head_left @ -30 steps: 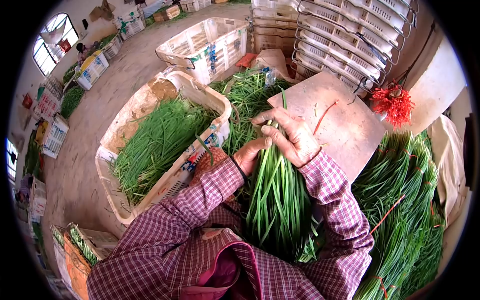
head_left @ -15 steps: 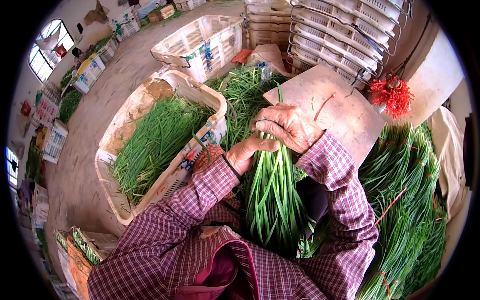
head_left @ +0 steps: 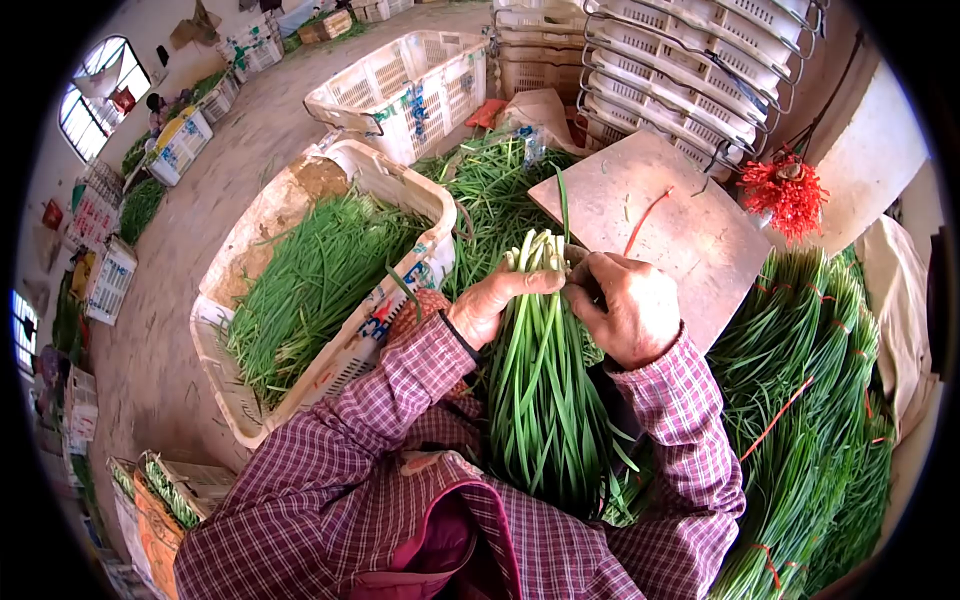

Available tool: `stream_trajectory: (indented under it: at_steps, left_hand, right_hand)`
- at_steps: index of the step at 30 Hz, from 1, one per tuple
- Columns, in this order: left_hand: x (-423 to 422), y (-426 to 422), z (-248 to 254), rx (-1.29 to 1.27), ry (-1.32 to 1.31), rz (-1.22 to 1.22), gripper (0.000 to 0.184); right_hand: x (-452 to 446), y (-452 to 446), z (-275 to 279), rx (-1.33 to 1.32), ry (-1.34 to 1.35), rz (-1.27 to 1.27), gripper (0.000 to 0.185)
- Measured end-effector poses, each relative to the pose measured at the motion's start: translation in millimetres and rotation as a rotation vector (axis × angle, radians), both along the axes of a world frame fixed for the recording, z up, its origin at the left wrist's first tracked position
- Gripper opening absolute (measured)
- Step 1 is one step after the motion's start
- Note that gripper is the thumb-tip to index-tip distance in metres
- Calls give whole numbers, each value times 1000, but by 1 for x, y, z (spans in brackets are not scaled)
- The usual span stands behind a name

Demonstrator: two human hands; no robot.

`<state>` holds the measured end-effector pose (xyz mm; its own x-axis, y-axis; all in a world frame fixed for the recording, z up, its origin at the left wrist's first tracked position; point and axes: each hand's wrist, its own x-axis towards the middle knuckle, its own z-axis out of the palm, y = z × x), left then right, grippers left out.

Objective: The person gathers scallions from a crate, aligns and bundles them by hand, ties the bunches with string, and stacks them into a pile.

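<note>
A bunch of long green stalks [head_left: 545,400] hangs in front of my body, its pale cut ends upward and its leaves trailing down. My left hand [head_left: 492,302] is wrapped round it just below the pale ends, thumb across the front. Beside the top of the bunch, on its right, my right hand [head_left: 628,305] is closed with its fingers bent in. One green leaf rises near those fingertips; whether they pinch it is too small to tell.
A crate of loose greens [head_left: 432,190] stands at the left, with another crate [head_left: 480,75] behind. A board [head_left: 690,220] bears a red strip. Tied bundles [head_left: 800,400] lie right, below hanging red ties [head_left: 783,193]. Stacked crates [head_left: 680,80] rise behind. A distant person [head_left: 155,112] is near the window.
My right hand has come off the top of the bunch and moved right and down, uncovering the pale ends. My left hand keeps its hold with little movement.
</note>
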<state>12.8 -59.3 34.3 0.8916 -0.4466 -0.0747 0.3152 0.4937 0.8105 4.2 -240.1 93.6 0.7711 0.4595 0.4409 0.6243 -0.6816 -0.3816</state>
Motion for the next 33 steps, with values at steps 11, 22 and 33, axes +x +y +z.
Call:
stream_trajectory:
  at_steps: [11,22,33]
  left_hand:
    - [0,3,-1,39,-49,-34,46]
    - [2,13,-8,95,-46,-88,48]
    - [-4,2,18,-64,107,-134,26]
  right_hand:
    - [50,-29,3,30,-461,-301,13]
    - [38,15,-6,259,80,416,42]
    - [74,37,1,359,88,-58,20]
